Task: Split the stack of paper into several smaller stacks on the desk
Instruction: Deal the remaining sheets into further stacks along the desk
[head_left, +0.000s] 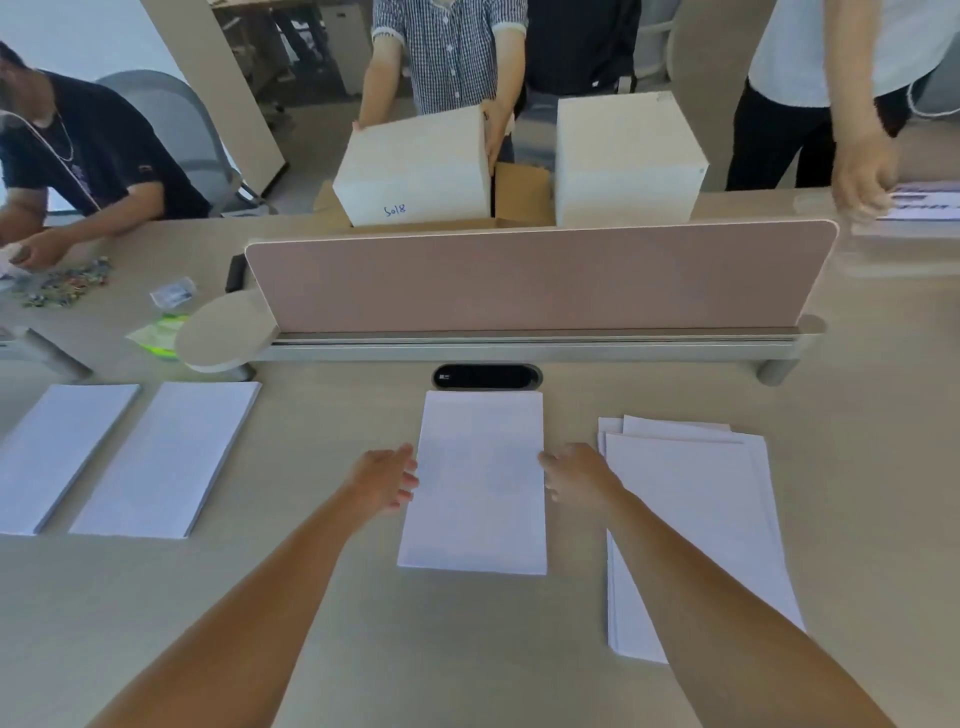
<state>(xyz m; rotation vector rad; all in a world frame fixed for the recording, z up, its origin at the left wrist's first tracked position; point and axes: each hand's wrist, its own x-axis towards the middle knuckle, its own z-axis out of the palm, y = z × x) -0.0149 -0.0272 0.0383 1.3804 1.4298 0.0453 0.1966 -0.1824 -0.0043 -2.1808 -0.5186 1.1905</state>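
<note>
A neat white paper stack lies flat in the middle of the beige desk. My left hand rests against its left edge and my right hand against its right edge, fingers spread, neither one lifting it. To the right lies a looser, fanned paper stack, partly covered by my right forearm. Two tidy paper stacks sit at the left: one at the desk's far left and one beside it.
A pink divider panel on a grey rail closes the desk's far side, with a black cable port just in front. Beyond it, people handle white boxes. At far left a seated person sorts small coloured bits.
</note>
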